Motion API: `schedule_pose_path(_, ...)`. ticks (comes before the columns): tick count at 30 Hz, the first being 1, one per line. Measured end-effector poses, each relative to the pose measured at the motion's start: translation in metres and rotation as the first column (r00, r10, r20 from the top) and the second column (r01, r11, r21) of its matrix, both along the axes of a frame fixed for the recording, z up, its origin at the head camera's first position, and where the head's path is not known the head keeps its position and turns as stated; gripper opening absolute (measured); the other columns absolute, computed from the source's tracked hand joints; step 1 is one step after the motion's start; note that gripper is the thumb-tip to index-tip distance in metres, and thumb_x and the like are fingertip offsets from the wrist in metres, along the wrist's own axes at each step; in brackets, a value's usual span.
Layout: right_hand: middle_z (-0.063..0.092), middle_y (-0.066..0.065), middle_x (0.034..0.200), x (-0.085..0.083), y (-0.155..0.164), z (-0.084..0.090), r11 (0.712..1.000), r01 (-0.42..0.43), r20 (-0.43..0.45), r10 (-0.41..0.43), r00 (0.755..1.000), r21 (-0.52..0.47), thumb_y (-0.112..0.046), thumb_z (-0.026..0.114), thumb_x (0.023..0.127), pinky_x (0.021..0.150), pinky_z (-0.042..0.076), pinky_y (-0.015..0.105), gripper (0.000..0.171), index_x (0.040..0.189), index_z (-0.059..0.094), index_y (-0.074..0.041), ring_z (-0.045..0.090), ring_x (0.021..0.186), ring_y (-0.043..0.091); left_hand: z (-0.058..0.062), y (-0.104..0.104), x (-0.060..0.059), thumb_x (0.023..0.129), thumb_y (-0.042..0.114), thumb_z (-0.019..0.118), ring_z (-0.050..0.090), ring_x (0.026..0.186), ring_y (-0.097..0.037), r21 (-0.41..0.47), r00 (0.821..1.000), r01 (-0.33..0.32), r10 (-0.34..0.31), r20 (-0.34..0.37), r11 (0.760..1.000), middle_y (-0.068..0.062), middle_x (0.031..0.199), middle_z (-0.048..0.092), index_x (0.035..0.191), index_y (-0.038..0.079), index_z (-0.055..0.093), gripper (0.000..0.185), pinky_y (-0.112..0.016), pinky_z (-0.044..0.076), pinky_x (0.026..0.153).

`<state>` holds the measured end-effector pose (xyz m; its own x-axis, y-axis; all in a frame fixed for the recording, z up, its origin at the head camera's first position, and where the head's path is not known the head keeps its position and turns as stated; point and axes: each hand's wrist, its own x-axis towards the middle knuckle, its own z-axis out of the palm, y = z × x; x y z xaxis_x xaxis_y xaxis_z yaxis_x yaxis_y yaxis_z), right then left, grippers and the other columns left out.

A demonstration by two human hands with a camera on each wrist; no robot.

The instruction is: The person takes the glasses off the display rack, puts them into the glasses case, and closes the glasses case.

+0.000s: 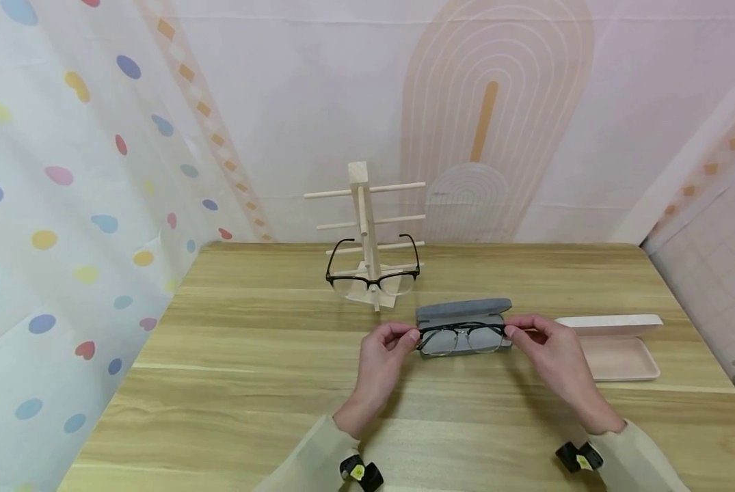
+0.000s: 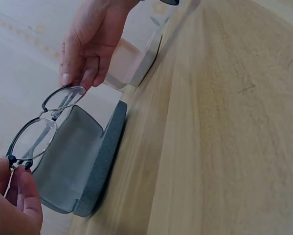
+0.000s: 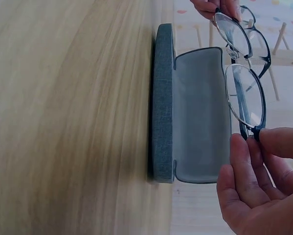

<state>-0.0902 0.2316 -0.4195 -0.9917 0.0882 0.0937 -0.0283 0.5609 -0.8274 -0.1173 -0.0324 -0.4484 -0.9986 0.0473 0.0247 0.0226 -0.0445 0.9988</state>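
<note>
A pair of half-rim eyeglasses with dark brows and thin metal lower rims hangs between both hands, its temples folded behind the lenses. My left hand pinches one outer corner between thumb and fingers. At the opposite corner my right hand pinches the frame the same way. Right behind and below the glasses lies a grey-blue glasses case, lid raised. Both wrist views show the eyeglasses held apart from the case, whose visible grey lining holds nothing.
A wooden display stand with several pegs stands at the back, bearing black-framed glasses. To the right, partly behind my right hand, lies an opened white and pink case. Patterned curtains border the wooden table.
</note>
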Motion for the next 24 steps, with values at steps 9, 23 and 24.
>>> schedule_pose_path(9, 0.074, 0.013, 0.110, -0.004, 0.001, -0.006, 1.000, 0.015, 0.007, -0.015, 1.000, 0.002, -0.022, 0.066, 0.103, 0.070, 0.053, 0.019, 0.025, 0.117, 0.075, -0.003, 0.066, 0.094, 0.016, -0.009, 0.006, -0.006, 0.096, 0.002, 0.071, 0.073, 0.091, -0.021, -0.040, 0.999, -0.031, 0.032, 0.025, 0.999, -0.016, 0.098, 0.074, 0.104, -0.010, 0.071, 0.014, -0.020, 0.057, 0.080)
schedule_pose_path(23, 0.074, 0.011, 0.107, -0.016, 0.004, -0.012, 0.999, 0.015, 0.008, -0.015, 1.000, 0.030, -0.020, 0.065, 0.103, 0.071, 0.052, 0.018, 0.023, 0.115, 0.076, -0.004, 0.066, 0.093, 0.017, -0.014, 0.015, -0.015, 0.095, 0.004, 0.073, 0.071, 0.084, -0.018, -0.096, 0.995, -0.072, 0.078, 0.064, 0.993, -0.015, 0.095, 0.074, 0.104, -0.009, 0.072, 0.016, -0.027, 0.059, 0.076)
schedule_pose_path(24, 0.074, 0.011, 0.106, -0.017, 0.005, -0.012, 0.999, 0.014, 0.007, -0.014, 1.000, 0.031, -0.020, 0.065, 0.102, 0.071, 0.052, 0.018, 0.023, 0.114, 0.076, -0.004, 0.066, 0.093, 0.017, -0.015, 0.015, -0.016, 0.095, 0.004, 0.073, 0.071, 0.084, -0.018, -0.099, 0.995, -0.073, 0.080, 0.067, 0.992, -0.015, 0.094, 0.074, 0.104, -0.009, 0.072, 0.016, -0.029, 0.060, 0.076)
